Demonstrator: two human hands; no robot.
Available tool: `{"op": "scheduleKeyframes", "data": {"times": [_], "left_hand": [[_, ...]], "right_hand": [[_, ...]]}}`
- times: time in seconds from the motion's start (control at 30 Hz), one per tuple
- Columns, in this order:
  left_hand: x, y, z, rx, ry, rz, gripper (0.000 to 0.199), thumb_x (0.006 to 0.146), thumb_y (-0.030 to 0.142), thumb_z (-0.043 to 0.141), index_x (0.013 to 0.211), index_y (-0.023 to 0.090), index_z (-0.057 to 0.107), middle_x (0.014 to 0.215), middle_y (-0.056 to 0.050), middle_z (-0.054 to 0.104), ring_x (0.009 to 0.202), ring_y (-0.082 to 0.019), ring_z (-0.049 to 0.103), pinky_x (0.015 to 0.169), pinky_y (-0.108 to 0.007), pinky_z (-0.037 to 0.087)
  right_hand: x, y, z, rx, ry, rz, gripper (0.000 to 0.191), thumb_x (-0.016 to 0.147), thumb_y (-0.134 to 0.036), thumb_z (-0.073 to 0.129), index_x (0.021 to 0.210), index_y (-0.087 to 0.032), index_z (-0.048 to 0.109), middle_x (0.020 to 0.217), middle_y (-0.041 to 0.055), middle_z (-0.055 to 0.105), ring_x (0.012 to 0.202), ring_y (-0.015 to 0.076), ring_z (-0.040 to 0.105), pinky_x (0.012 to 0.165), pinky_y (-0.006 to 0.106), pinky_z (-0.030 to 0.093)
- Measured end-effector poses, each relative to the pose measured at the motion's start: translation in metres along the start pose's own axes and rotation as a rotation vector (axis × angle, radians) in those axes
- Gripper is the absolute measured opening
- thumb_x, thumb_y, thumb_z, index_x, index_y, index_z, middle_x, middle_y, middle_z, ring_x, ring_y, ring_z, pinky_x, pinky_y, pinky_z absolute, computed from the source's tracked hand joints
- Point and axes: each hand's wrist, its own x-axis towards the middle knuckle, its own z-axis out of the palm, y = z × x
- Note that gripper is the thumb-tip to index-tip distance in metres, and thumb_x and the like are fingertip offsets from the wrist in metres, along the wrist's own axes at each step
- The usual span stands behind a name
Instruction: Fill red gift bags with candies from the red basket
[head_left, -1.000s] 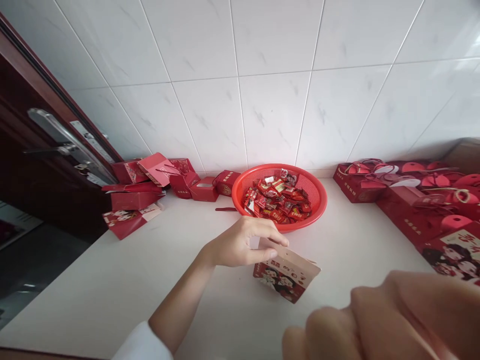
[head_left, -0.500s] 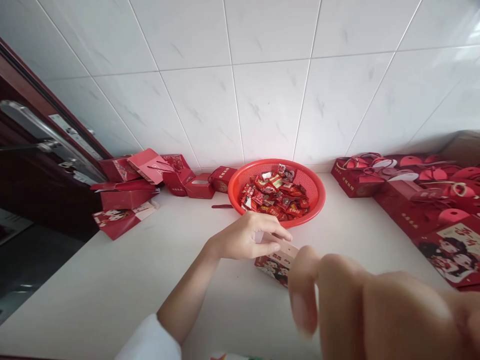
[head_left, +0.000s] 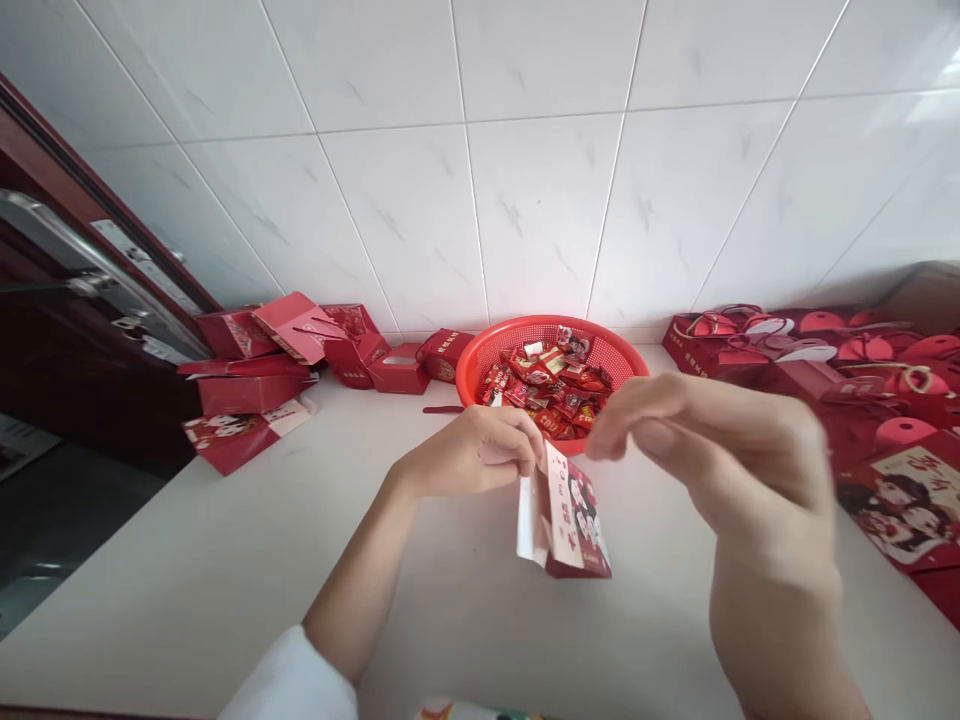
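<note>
A small red and cream paper candy box point(head_left: 574, 515), printed with cartoon figures, rests tilted on the white table with its top flaps spread. My left hand point(head_left: 480, 450) pinches the upper edge of this box. To the right of the box, my right hand point(head_left: 735, 450) hovers in the air, its fingers bent and the thumb apart from the index fingertip, with nothing visible between them. Behind both hands stands a red plastic basket point(head_left: 469, 385) of wrapped candies point(head_left: 559, 385); my right fingertips overlap its right rim in view.
Red paper boxes point(head_left: 251, 395) are piled at the left, by a dark door point(head_left: 67, 400). More red boxes point(head_left: 810, 380) with handles crowd the right side. A tiled wall point(head_left: 540, 220) closes off the back. A colourful packet point(head_left: 472, 712) peeks in at the bottom edge.
The box has been turned, so its flaps now face left and its printed side shows more. My right hand has moved away from the camera, up toward the basket.
</note>
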Motion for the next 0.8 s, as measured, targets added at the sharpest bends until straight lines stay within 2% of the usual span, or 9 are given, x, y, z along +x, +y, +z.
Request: {"op": "scheduleKeyframes", "data": {"times": [0.07, 0.17, 0.27, 0.33, 0.4, 0.47, 0.6, 0.7, 0.8], "left_hand": [[0.0, -0.005, -0.001, 0.041, 0.048, -0.034, 0.018, 0.083, 0.007, 0.062, 0.072, 0.017, 0.071, 0.102, -0.007, 0.07, 0.091, -0.015, 0.067, 0.081, -0.024, 0.053], [0.0, -0.011, -0.001, 0.123, 0.09, -0.084, 0.017, 0.083, 0.009, 0.063, 0.073, 0.018, 0.073, 0.113, -0.008, 0.066, 0.098, -0.017, 0.067, 0.081, -0.024, 0.054], [0.001, -0.014, -0.003, 0.112, 0.083, -0.041, 0.017, 0.086, 0.013, 0.062, 0.076, 0.019, 0.074, 0.102, -0.007, 0.069, 0.087, -0.015, 0.067, 0.075, -0.023, 0.053], [0.0, -0.014, -0.004, 0.088, 0.096, -0.011, 0.018, 0.089, 0.017, 0.061, 0.077, 0.019, 0.075, 0.089, -0.005, 0.071, 0.078, -0.013, 0.066, 0.071, -0.023, 0.051], [-0.001, -0.013, -0.006, 0.075, 0.115, 0.002, 0.02, 0.091, 0.02, 0.059, 0.079, 0.019, 0.075, 0.083, -0.005, 0.073, 0.074, -0.013, 0.066, 0.07, -0.023, 0.051], [-0.002, -0.011, -0.008, 0.064, 0.105, 0.009, 0.022, 0.093, 0.024, 0.057, 0.082, 0.018, 0.075, 0.084, -0.006, 0.075, 0.075, -0.014, 0.067, 0.072, -0.024, 0.052], [-0.007, -0.007, -0.014, 0.054, 0.026, -0.036, 0.022, 0.094, 0.029, 0.059, 0.094, 0.017, 0.077, 0.093, -0.008, 0.077, 0.084, -0.017, 0.069, 0.079, -0.026, 0.051], [-0.011, -0.005, -0.018, 0.039, -0.047, -0.112, 0.022, 0.093, 0.031, 0.063, 0.103, 0.018, 0.077, 0.099, -0.008, 0.078, 0.089, -0.018, 0.071, 0.08, -0.025, 0.051], [-0.012, -0.006, -0.018, -0.003, -0.106, -0.131, 0.023, 0.094, 0.028, 0.061, 0.107, 0.019, 0.077, 0.099, -0.007, 0.078, 0.087, -0.017, 0.071, 0.078, -0.024, 0.052]], "right_hand": [[0.009, 0.019, 0.0, -0.163, -0.059, 0.017, 0.022, 0.099, -0.029, 0.054, 0.086, -0.022, 0.07, 0.081, 0.0048, 0.07, 0.073, 0.0189, 0.065, 0.064, 0.031, 0.05], [0.018, 0.048, 0.0, -0.388, -0.229, 0.099, 0.012, 0.094, -0.024, 0.059, 0.092, -0.021, 0.07, 0.084, 0.0031, 0.07, 0.07, 0.0151, 0.061, 0.061, 0.026, 0.046], [0.023, 0.073, 0.003, -0.472, -0.344, 0.181, 0.014, 0.091, -0.022, 0.059, 0.101, -0.02, 0.069, 0.081, 0.0013, 0.068, 0.062, 0.0117, 0.055, 0.057, 0.024, 0.04], [0.024, 0.083, 0.006, -0.461, -0.407, 0.214, 0.016, 0.089, -0.024, 0.062, 0.103, -0.019, 0.069, 0.072, -0.0011, 0.063, 0.056, 0.0102, 0.049, 0.055, 0.024, 0.036], [0.024, 0.089, 0.01, -0.434, -0.441, 0.228, 0.012, 0.087, -0.026, 0.064, 0.096, -0.018, 0.069, 0.064, -0.0029, 0.058, 0.055, 0.0097, 0.044, 0.054, 0.023, 0.033], [0.024, 0.093, 0.013, -0.422, -0.431, 0.228, 0.009, 0.087, -0.023, 0.062, 0.08, -0.017, 0.064, 0.061, -0.0033, 0.054, 0.055, 0.0093, 0.041, 0.054, 0.023, 0.031], [0.023, 0.094, 0.014, -0.411, -0.435, 0.221, 0.023, 0.087, -0.014, 0.053, 0.065, -0.019, 0.047, 0.059, -0.0029, 0.053, 0.056, 0.0092, 0.039, 0.054, 0.023, 0.031], [0.022, 0.092, 0.009, -0.415, -0.554, 0.231, 0.026, 0.088, -0.015, 0.052, 0.065, -0.02, 0.042, 0.06, -0.002, 0.055, 0.054, 0.0095, 0.04, 0.053, 0.023, 0.03], [0.021, 0.091, 0.004, -0.39, -0.661, 0.243, 0.029, 0.091, -0.021, 0.054, 0.064, -0.021, 0.042, 0.062, -0.0014, 0.056, 0.055, 0.0102, 0.044, 0.053, 0.024, 0.033]]}}
